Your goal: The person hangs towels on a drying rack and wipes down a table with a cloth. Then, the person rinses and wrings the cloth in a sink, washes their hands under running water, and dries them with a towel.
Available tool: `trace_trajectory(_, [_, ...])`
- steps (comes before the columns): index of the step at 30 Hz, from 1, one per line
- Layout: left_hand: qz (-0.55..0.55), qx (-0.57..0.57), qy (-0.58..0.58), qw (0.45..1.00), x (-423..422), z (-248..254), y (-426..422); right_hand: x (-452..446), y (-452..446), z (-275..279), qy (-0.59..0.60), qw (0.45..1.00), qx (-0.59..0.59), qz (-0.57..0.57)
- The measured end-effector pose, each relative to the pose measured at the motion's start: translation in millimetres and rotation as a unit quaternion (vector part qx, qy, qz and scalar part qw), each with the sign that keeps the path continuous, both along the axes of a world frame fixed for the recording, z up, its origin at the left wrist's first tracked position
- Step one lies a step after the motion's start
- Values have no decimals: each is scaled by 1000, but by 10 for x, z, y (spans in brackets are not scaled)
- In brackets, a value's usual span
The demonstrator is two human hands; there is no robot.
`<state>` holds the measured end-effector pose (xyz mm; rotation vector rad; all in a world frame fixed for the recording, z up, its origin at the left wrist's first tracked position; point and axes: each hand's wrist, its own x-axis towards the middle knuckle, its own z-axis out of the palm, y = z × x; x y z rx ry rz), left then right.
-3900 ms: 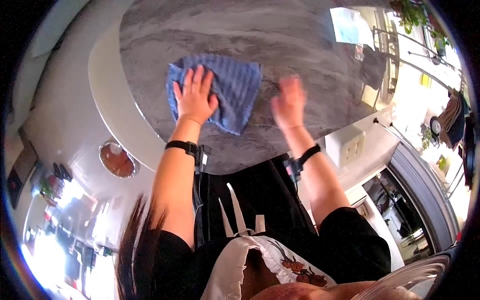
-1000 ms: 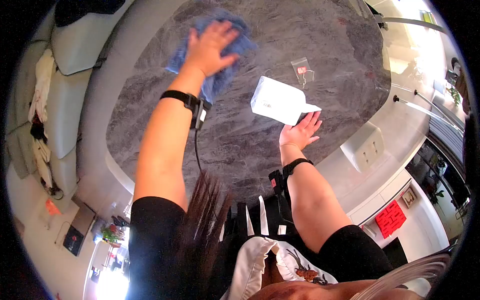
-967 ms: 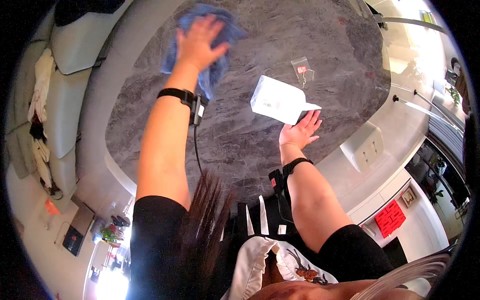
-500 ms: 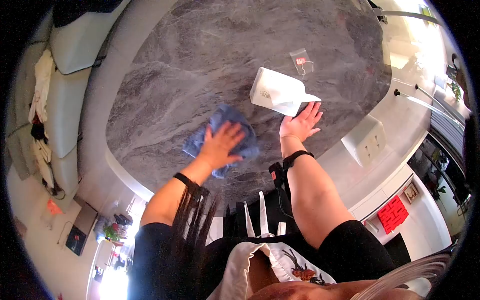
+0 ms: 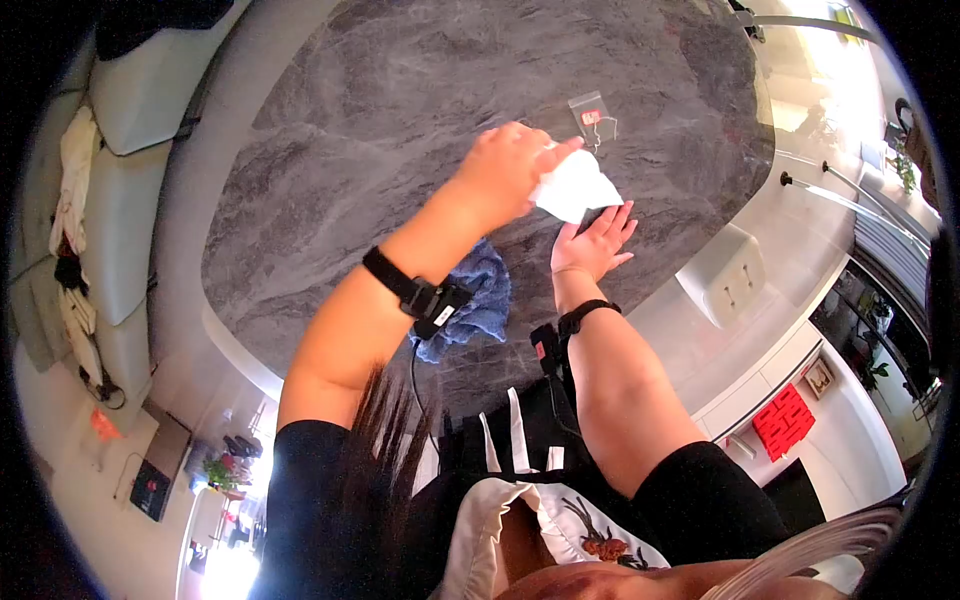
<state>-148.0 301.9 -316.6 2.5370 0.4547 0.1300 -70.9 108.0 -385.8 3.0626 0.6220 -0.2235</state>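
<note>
My left hand [image 5: 503, 172] is closed over the far-left end of a white tissue pack [image 5: 578, 188] and hides much of it. A loose white sheet sticks out of the pack's near-right end, by my right fingertips. My right hand [image 5: 594, 243] lies palm down on the table with its fingers spread, holding nothing. A crumpled blue cloth [image 5: 482, 300] lies on the tabletop below my left forearm, which covers part of it.
The grey marbled table [image 5: 360, 130] has a rounded edge. A small clear zip bag [image 5: 590, 112] with a red label and string lies beyond the tissue pack. A white chair [image 5: 725, 275] stands at the right, a grey sofa [image 5: 140, 210] at the left.
My left hand has let go of the blue cloth, moved up and right, and taken hold of the tissue pack. My right hand has stayed nearly in place.
</note>
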Motion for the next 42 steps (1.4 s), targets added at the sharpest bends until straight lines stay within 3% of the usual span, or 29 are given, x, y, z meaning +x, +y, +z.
trace_trajectory(3, [100,-12,-145,984,-108,14,323,-11,54,83,21,1000,8,-18])
trace_trajectory(4, [184,-19,-148,972,-165,30,442,-8,57,86,22,1000,0,-16])
trace_trajectory(5, [254,7,-124,959,-208,44,551,-11,60,88,21,1000,-2,-17])
trace_trajectory(6, [264,111,-87,954,-283,-9,695,-13,64,87,20,1000,-3,-17])
trace_trajectory(7, [294,34,-32,955,-342,-101,889,-14,66,91,18,1000,-5,-16])
trace_trajectory(9, [336,41,-11,941,-472,-141,1021,-6,67,84,19,1000,-4,-17])
trace_trajectory(12, [408,211,-11,888,-622,-44,795,-13,75,94,26,999,-4,-19])
trace_trajectory(14, [337,205,-165,904,-819,41,497,-11,68,94,26,999,-5,-19])
trace_trajectory(16, [247,142,-138,949,-1115,-109,-154,-7,59,75,22,1000,-5,-19])
trace_trajectory(19, [158,-26,-4,987,-1449,-136,-1323,-12,51,78,19,1000,8,-12])
trace_trajectory(22, [113,0,260,959,-1584,-330,-1659,-6,66,122,35,999,13,-18])
trace_trajectory(25, [134,39,137,981,-1396,-526,-1289,-8,60,94,27,999,14,-16])
trace_trajectory(33, [229,116,90,962,-56,-574,-95,-10,95,128,37,999,-14,-15])
trace_trajectory(37, [246,174,90,949,250,-663,0,-15,81,121,27,1000,-9,-10])
trace_trajectory(42, [162,148,81,972,26,-623,-363,-2,82,112,30,999,16,-11])
